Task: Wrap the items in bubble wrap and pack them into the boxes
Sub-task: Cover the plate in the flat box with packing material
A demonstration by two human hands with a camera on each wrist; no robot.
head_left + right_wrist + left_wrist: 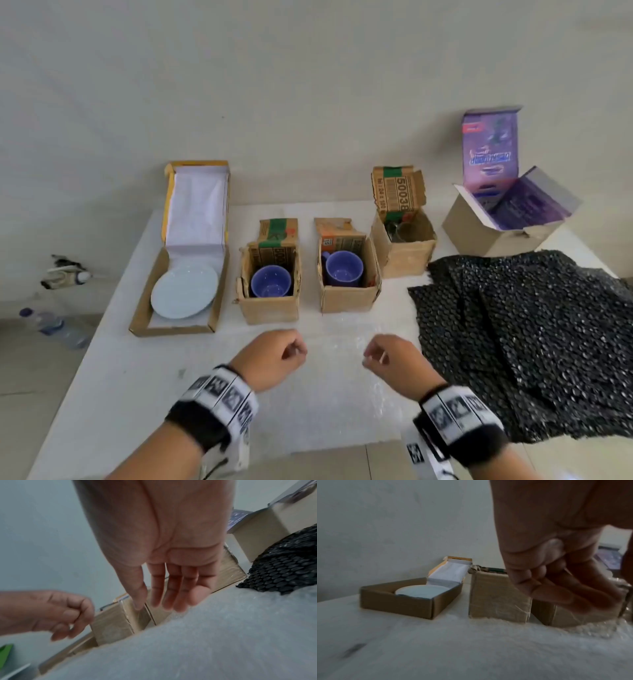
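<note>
Five open cardboard boxes stand in a row on the white surface (144,359). We note a flat box (178,323) at the left holding a pale blue plate (185,289), then two small boxes, each holding one blue mug: the left mug (270,281) and the right mug (343,268). A third small box (403,251) stands further back; what it holds we cannot make out. A larger box with purple-printed flaps (493,219) stands at the far right.

We find a sheet of black bubble wrap (534,339) spread on the right side of the surface, its near edge hanging past the surface edge. A sheet of clear bubble wrap (342,404) lies flat in front of the mugs.

Our left hand (270,359) hovers above the clear sheet with fingers curled in, holding nothing we can see. Our right hand (394,363) hovers beside it, apart from it, fingers loosely extended in the right wrist view and empty. Neither touches a box.

A plastic bottle (54,325) lies on the floor at the left.
</note>
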